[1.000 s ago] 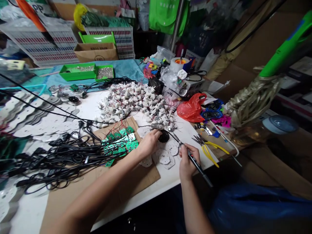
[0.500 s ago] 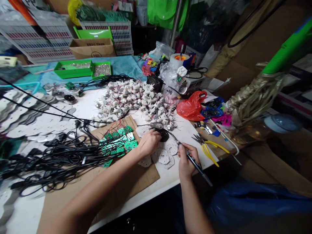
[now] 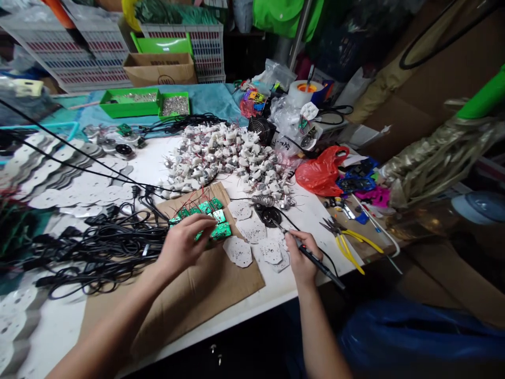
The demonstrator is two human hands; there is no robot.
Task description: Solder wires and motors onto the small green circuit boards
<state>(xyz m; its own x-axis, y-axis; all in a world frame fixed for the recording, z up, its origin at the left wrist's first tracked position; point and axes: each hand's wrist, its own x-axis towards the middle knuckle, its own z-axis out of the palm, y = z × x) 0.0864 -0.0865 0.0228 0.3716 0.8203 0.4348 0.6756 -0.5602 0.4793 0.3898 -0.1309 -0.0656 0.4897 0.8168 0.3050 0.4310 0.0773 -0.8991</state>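
My right hand (image 3: 303,258) grips a black soldering iron (image 3: 321,266) like a pen, its tip pointing at a black round stand (image 3: 268,216). A coiled metal spring holder (image 3: 262,200) lies beside that stand. Over the green circuit boards (image 3: 221,230) reaches my left hand (image 3: 185,242), fingers stretched out and parted from the thumb, with green showing between them. Red wires and black cables run from these boards, which rest on a cardboard sheet (image 3: 213,295). Between my hands lie several white perforated plates (image 3: 239,251).
A heap of small white motor-like parts (image 3: 221,152) covers the table's middle. Black power cables (image 3: 134,237) are bundled at left. Yellow-handled pliers (image 3: 347,247) and a red plastic bag (image 3: 321,173) sit at right. Green trays (image 3: 130,109) of small metal pieces stand at the back.
My left hand has moved left, from the spring holder and round stand to the circuit boards. My right hand still holds the soldering iron near the stand. The view has shifted slightly.
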